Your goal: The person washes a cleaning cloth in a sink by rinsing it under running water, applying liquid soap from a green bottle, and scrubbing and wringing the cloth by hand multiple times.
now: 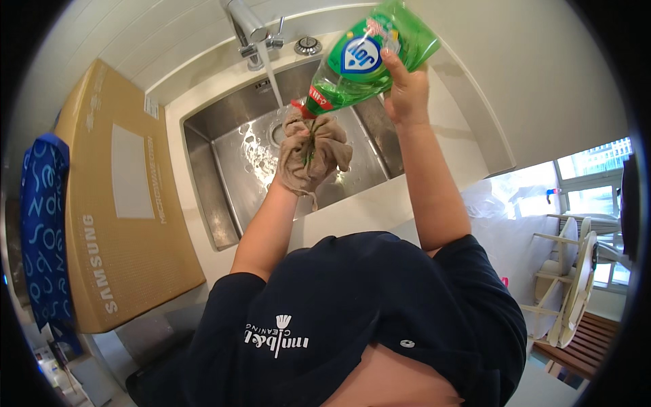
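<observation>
My right hand (409, 94) grips a large Joy dish soap bottle (351, 66), tipped so its red cap (304, 109) points down at a beige-brown cloth (325, 145). Green soap lies in the folds of the cloth. The bunched cloth rests on my left hand (304, 133), which it mostly covers; only a bit of a finger shows near the cap. Both hands are over a wet stainless steel sink (249, 173). Water runs from the chrome faucet (249, 25) into the basin, behind the cloth.
A large Samsung microwave oven carton (127, 203) stands on the left of the sink, with a blue patterned bag (46, 213) beside it. A metal sink strainer (307, 46) sits on the back ledge. Folded chairs (564, 280) and a slatted wooden bench (585, 341) stand at the right.
</observation>
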`<state>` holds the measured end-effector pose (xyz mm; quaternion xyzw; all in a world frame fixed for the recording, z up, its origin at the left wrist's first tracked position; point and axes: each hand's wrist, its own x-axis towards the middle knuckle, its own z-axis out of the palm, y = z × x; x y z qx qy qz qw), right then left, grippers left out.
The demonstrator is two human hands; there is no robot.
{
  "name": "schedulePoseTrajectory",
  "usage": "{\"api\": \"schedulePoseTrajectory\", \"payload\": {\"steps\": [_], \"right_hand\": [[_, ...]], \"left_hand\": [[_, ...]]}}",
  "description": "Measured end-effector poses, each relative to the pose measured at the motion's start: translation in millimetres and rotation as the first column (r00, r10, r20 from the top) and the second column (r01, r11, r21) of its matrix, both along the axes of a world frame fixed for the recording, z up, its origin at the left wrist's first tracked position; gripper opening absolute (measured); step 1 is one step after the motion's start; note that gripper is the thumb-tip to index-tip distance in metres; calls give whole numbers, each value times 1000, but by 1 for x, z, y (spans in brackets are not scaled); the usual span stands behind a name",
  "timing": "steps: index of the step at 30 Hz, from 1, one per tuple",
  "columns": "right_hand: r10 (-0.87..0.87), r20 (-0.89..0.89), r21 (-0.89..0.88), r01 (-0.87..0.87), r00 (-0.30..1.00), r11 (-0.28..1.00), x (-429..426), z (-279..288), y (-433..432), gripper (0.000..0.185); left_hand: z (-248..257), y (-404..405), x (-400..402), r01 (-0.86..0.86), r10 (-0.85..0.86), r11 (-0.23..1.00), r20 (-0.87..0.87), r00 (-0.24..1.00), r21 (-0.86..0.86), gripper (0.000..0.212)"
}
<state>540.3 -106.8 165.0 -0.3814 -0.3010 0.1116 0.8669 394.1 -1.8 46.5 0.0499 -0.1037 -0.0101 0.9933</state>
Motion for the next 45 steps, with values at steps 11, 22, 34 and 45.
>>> {"api": "schedulePoseTrajectory", "payload": {"steps": [11, 22, 34, 45], "right_hand": [[400, -841, 356, -184, 365, 916, 65, -98, 16, 44], [516, -825, 554, 141, 231, 821, 221, -120, 45, 41], [357, -931, 364, 115, 79, 924, 147, -91, 24, 53], [345, -901, 162, -532, 265, 831, 43, -185, 62, 58]], "left_hand": [[-73, 104, 42, -216, 475, 850, -520, 710, 481, 27], [-32, 135, 64, 152, 705, 389, -400, 585, 908, 36], [2, 107, 80, 265, 685, 454, -524, 507, 851, 30], [13, 42, 55, -135, 467, 800, -465, 752, 585, 46]]}}
